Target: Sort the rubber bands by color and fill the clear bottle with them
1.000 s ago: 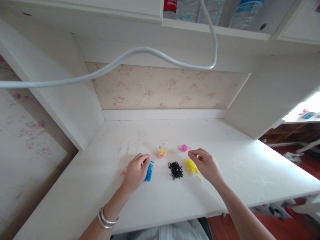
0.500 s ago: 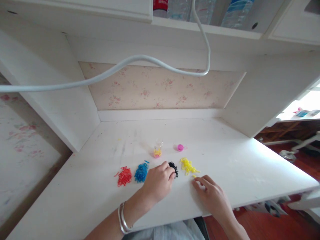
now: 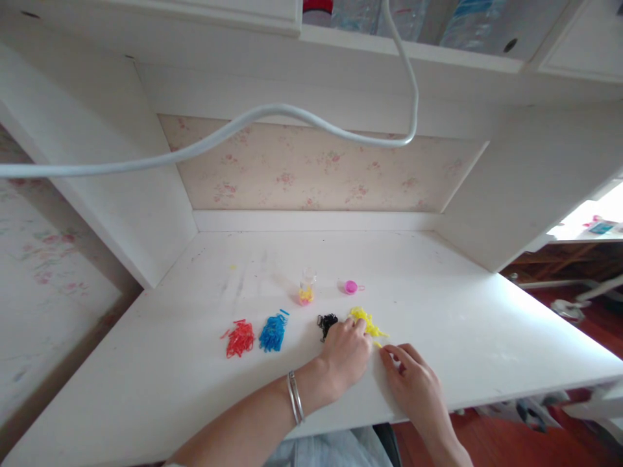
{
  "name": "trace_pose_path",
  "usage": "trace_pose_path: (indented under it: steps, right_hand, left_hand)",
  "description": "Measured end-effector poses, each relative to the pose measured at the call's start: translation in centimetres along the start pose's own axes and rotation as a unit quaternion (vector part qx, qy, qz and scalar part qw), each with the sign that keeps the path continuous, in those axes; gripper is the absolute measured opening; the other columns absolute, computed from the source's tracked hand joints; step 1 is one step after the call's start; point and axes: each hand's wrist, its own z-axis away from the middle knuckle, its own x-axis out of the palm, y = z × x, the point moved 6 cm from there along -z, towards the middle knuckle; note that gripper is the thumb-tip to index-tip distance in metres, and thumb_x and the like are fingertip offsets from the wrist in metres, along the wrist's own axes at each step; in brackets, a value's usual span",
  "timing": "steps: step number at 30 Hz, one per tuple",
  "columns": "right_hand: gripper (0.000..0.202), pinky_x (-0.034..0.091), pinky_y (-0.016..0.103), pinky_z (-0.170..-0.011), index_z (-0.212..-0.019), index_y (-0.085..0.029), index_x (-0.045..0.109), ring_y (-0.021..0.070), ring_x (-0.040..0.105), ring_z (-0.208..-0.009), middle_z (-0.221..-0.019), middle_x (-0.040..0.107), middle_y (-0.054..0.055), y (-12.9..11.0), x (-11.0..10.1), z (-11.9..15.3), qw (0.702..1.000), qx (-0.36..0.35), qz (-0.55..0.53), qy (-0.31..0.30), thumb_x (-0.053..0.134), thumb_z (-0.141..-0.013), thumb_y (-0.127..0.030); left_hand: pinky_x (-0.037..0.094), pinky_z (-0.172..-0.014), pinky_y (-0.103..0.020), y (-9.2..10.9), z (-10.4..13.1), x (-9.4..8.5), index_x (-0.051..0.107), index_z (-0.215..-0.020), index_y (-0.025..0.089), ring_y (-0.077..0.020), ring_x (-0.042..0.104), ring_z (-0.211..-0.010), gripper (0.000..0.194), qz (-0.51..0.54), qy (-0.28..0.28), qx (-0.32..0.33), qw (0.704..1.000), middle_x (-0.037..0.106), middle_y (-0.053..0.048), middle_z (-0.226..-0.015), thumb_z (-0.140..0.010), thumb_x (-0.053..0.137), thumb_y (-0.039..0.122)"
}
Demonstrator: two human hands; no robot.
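Near the desk's (image 3: 462,324) front edge, the left hand (image 3: 348,350) has its fingers curled down between the black bands (image 3: 327,324) and the yellow bands (image 3: 366,322); I cannot tell whether it holds any. The right hand (image 3: 411,373), fingers narrow, is at a loose yellow band (image 3: 378,344), its grip unclear. Red bands (image 3: 240,339) and blue bands (image 3: 273,333) lie toward the left edge, a jar (image 3: 306,290) and pink lid (image 3: 350,287) nearer the back edge.
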Motion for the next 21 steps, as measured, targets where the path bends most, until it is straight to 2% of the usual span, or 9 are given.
trace_pose_path:
  steps: [7,14,17,21]
  right_hand:
    - [0.035,0.045,0.025,-0.061,-0.095,-0.024,0.064,0.0116,0.058,-0.060,-0.095,0.063,0.002,-0.1,-0.4,0.1,0.999,0.013,-0.045,0.027,0.041,-0.091,-0.050]
    - [0.038,0.044,0.024,-0.055,-0.088,-0.019,0.066,0.0115,0.054,-0.057,-0.087,0.063,0.003,-0.2,-1.8,-0.9,0.980,0.066,-0.173,0.075,0.050,-0.085,-0.053]
    - [0.037,0.044,0.024,-0.056,-0.091,-0.018,0.066,0.0124,0.054,-0.061,-0.085,0.063,0.004,-2.7,-3.0,-2.1,0.970,0.047,-0.219,0.089,0.052,-0.085,-0.051]
    - [0.034,0.045,0.024,-0.061,-0.092,-0.018,0.068,0.0147,0.057,-0.072,-0.085,0.062,0.006,-7.9,-4.5,-4.5,0.958,-0.016,-0.275,0.083,0.053,-0.086,-0.048]
  left_hand:
    - [0.050,-0.073,-0.032,0.2,-0.5,0.3,0.061,-0.089,0.015,-0.0205,0.055,-0.091,0.019,-0.004,-0.019,0.006,1.000,0.059,-0.007,-0.096,-0.086,0.043,0.010]
    - [0.050,-0.073,-0.032,-0.7,-0.6,-0.3,0.058,-0.097,0.016,-0.0196,0.056,-0.090,0.023,-0.033,-0.014,-0.038,0.999,0.057,-0.008,-0.098,-0.089,0.037,0.010]
    - [0.050,-0.073,-0.033,-0.7,-0.6,-0.4,0.057,-0.098,0.016,-0.0197,0.056,-0.090,0.021,-0.039,-0.013,-0.037,0.998,0.056,-0.008,-0.099,-0.089,0.040,0.010]
    - [0.049,-0.070,-0.033,-0.8,-0.5,0.0,0.057,-0.099,0.015,-0.0201,0.056,-0.086,0.018,-0.036,-0.003,-0.038,0.999,0.058,-0.008,-0.095,-0.086,0.045,0.009]
